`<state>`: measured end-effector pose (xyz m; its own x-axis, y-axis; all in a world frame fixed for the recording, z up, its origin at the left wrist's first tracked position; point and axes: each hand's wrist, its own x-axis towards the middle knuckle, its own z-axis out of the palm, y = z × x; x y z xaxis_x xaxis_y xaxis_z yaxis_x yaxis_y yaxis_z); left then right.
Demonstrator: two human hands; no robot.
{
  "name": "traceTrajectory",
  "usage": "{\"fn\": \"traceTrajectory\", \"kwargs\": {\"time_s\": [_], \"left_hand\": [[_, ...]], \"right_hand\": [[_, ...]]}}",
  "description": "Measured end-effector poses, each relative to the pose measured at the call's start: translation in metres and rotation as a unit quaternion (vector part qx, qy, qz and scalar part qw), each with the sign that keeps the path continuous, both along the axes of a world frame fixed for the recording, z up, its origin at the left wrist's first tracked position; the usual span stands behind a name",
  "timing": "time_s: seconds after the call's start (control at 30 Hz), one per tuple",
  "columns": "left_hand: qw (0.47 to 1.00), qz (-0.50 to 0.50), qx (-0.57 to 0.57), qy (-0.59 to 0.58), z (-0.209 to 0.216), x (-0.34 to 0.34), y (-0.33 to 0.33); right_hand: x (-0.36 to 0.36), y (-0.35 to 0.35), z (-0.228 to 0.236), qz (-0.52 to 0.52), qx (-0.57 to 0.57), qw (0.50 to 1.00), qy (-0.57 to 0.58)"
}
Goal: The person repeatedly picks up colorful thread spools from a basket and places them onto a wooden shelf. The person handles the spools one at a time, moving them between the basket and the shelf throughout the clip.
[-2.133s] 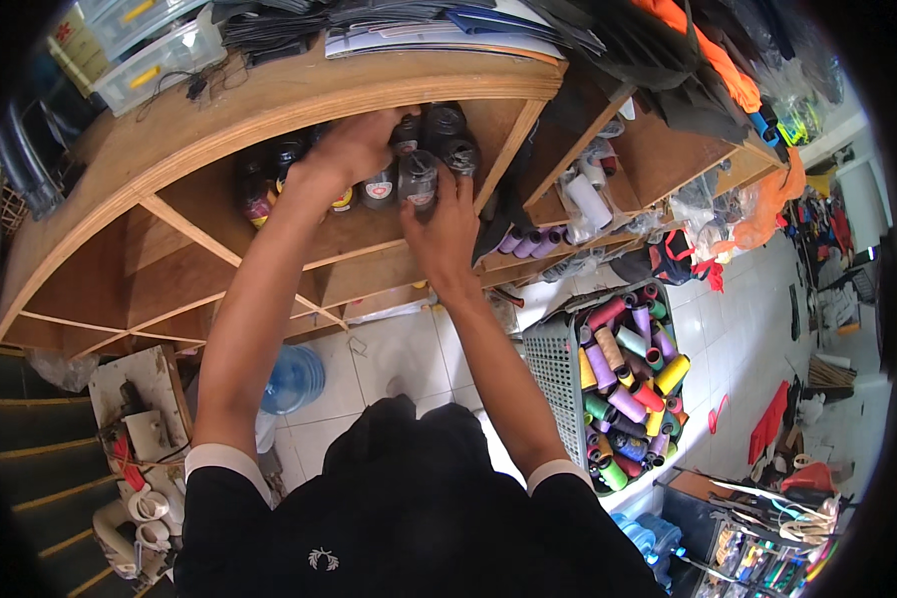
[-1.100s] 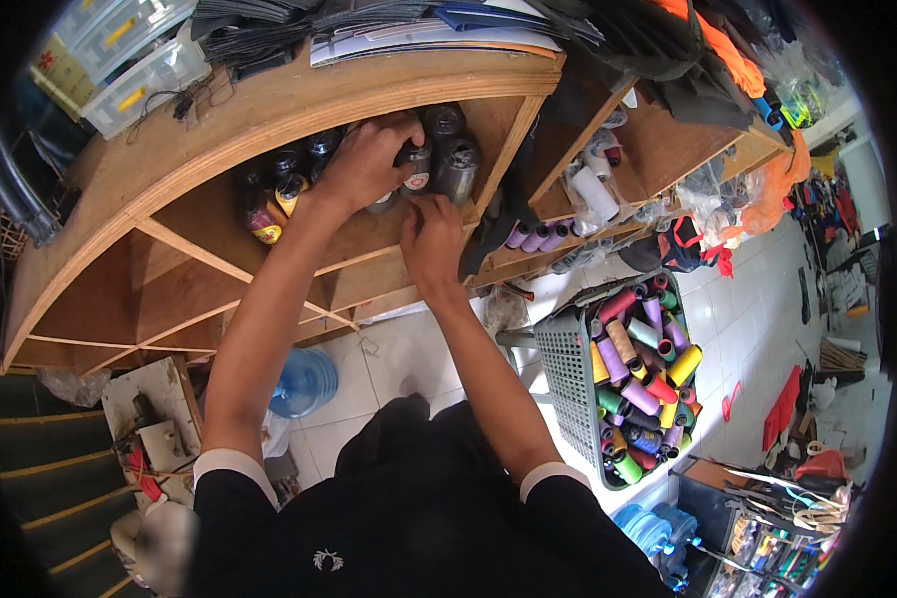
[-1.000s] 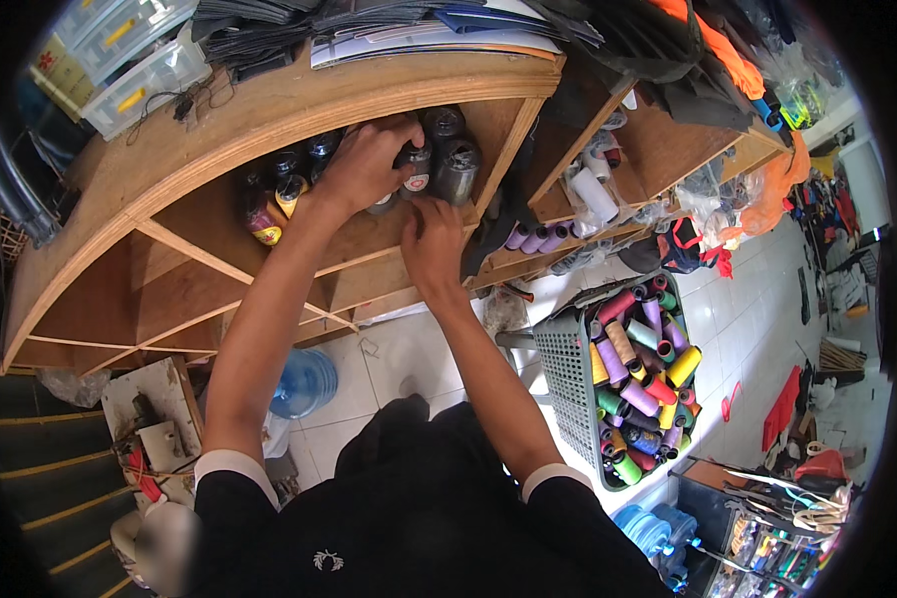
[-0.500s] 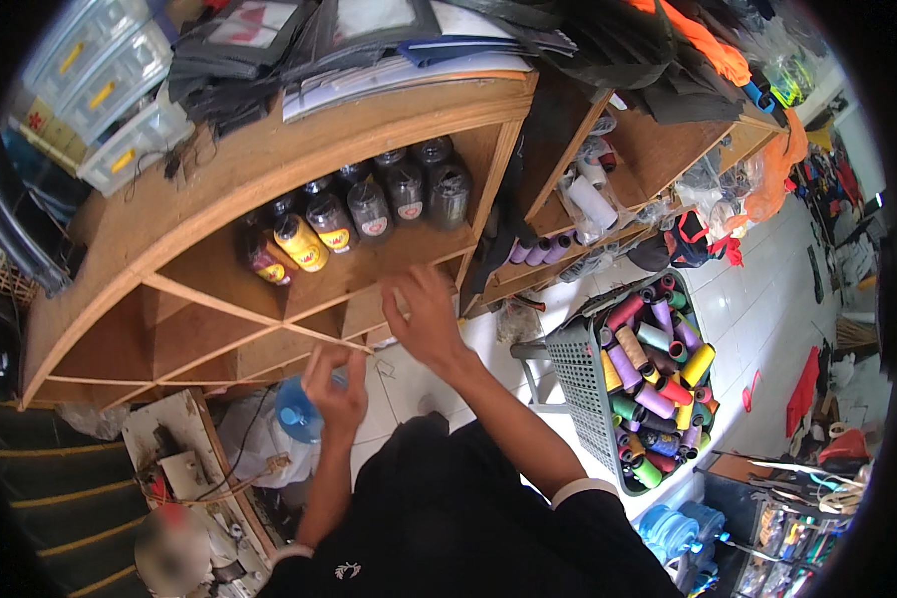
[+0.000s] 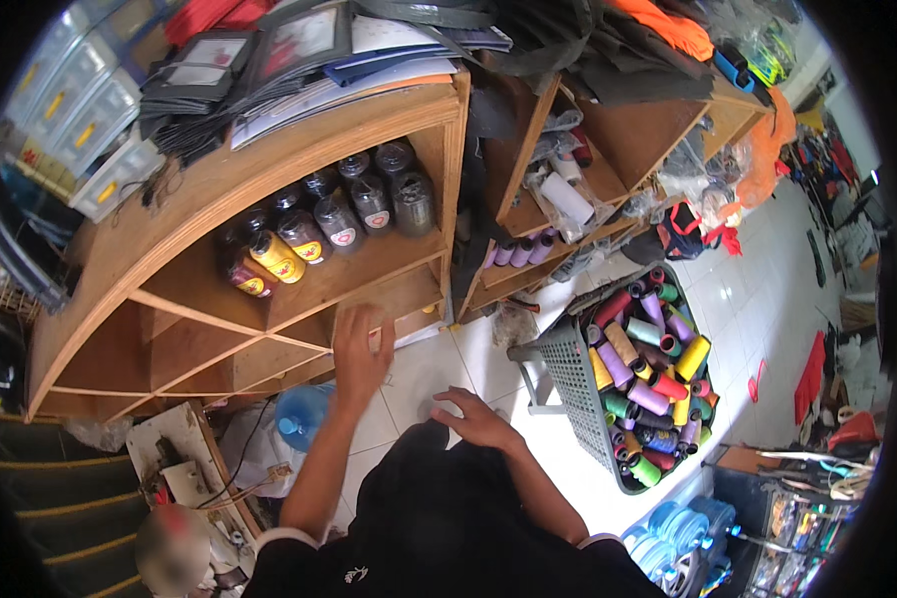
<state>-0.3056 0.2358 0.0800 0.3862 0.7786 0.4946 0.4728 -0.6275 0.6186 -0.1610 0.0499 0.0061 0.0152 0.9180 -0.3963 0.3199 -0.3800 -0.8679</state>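
My left hand (image 5: 361, 351) is raised before the front edge of a wooden shelf (image 5: 369, 289), its fingers pointing up and the thumb apart, with nothing visible in it. Whether its fingertips touch the shelf edge I cannot tell. Lower and closer to my body, my right hand (image 5: 476, 419) hangs over the floor with its fingers loosely apart and nothing in them. Inside the shelf compartment stand several dark jars or bottles (image 5: 341, 221). A bottle with a yellow label (image 5: 277, 257) is among those at the left end.
To the right, a grey basket (image 5: 558, 384) on a stand is full of colourful thread cones (image 5: 651, 397). A blue water jug (image 5: 304, 414) sits below the shelf. Folders (image 5: 369, 68) are piled on top. Sewing machine parts (image 5: 184, 478) lie at lower left; more jugs (image 5: 683, 526) stand lower right.
My right hand has dropped from the shelf toward my body. The left hand has risen toward the shelf edge and its fingers have straightened. My view has shifted, and the shelf appears slightly further left.
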Motion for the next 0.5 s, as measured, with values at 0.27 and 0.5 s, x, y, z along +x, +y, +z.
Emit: {"fn": "traceTrajectory", "kwargs": {"time_s": [0.27,0.5], "left_hand": [[0.99,0.033,0.118,0.065,0.024,0.028,0.083],[0.989,0.023,0.135,0.058,0.013,0.024,0.089]], "right_hand": [[0.013,0.016,0.03,-0.035,0.142,0.982,-0.12],[0.016,0.095,0.08,-0.128,0.297,0.922,-0.211]]}}
